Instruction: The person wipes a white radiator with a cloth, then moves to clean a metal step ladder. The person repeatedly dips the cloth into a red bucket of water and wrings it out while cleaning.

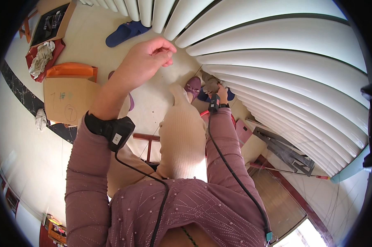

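Observation:
My left hand [149, 58] is raised in front of a white column radiator [235, 34], its fingers curled towards the thumb and nothing visible in them. Lower down, near the foot of the radiator, my right hand [223, 94] grips a crumpled grey-brown cloth [210, 82]. Part of that cloth lies against the lower ends of the tubes. Beneath the right hand is a blue slipper [230, 94], mostly covered by the hand and cloth. A red round rim [205, 113], perhaps of a basin, shows partly behind my right forearm.
Another blue slipper [124, 33] lies by the radiator. To the left stand a cardboard box [65, 98], an orange box [71, 70] and a red bag [58, 51] with a rag [41, 60]. A dark folded metal frame [285, 151] is at the right. Cables run along both sleeves.

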`<state>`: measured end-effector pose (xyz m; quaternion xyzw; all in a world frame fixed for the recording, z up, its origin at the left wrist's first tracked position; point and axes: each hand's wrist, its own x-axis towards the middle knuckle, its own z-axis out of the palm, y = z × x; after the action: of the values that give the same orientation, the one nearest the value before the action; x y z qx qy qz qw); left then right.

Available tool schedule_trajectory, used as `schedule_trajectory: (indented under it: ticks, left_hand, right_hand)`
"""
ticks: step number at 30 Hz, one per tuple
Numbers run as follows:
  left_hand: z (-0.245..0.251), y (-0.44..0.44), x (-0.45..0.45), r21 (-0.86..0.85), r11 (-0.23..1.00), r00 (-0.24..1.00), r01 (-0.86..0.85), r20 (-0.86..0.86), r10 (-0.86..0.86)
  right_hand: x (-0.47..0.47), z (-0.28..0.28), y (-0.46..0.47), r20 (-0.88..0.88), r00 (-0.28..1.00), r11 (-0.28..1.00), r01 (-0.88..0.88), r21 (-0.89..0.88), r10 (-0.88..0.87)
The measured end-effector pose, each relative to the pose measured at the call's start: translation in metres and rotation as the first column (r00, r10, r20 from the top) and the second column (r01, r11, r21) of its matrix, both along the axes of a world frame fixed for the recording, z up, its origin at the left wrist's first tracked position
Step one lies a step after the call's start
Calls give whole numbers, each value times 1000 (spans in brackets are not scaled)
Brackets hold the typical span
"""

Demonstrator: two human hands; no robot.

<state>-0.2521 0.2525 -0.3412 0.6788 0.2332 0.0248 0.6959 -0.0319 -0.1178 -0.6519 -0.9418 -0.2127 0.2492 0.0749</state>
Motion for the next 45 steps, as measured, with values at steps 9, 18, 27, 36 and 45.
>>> schedule_trajectory:
  ticks: [9,18,27,36,45]
  left_hand:
    - [2,-4,7,35,998,998,61,29,-62]
    - [-1,-1,1,76,996,998,49,-48,-46]
    - [-7,-7,8,111,991,996,77,-42,-72]
    - [-11,-8,12,117,988,993,98,-71,-91]
    - [-12,-17,17,136,985,994,104,-50,-98]
  right_hand:
    - [-6,95,-30,13,951,951,308,4,-308]
    - [-40,314,-23,-722,567,-104,754,649,-396]
    - [-21,161,-18,-775,300,-239,836,495,-556]
    - [-8,43,-33,-386,561,506,827,243,-732]
    - [3,85,-86,-294,438,281,847,451,-850]
